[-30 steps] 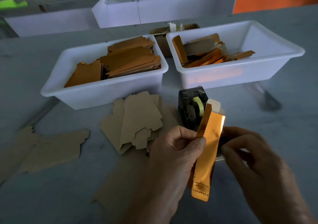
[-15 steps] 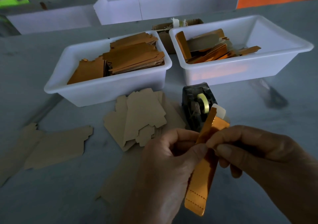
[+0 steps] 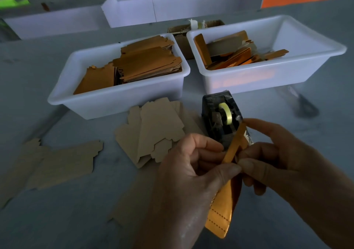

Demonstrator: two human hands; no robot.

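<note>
A long folded gold card piece (image 3: 223, 214) with stitched dashed lines stands upright between both hands at the lower middle. My left hand (image 3: 191, 179) pinches it between thumb and curled fingers. My right hand (image 3: 283, 164) pinches its upper flap from the right, with the forefinger reaching along the top edge. Just behind the hands sits a dark tape dispenser (image 3: 220, 118) with a pale yellow roll of tape.
Two white tubs stand behind: the left tub (image 3: 118, 103) holds stacked flat gold card blanks, the right tub (image 3: 287, 76) holds folded gold pieces. Flat brown card blanks (image 3: 153, 134) lie before the left tub, more (image 3: 57, 164) at the left. A dark tool (image 3: 304, 107) lies at right.
My right hand has come in from the right and taken the upper flap of the gold piece. The piece has been folded narrower, and both hands shifted slightly lower in view.
</note>
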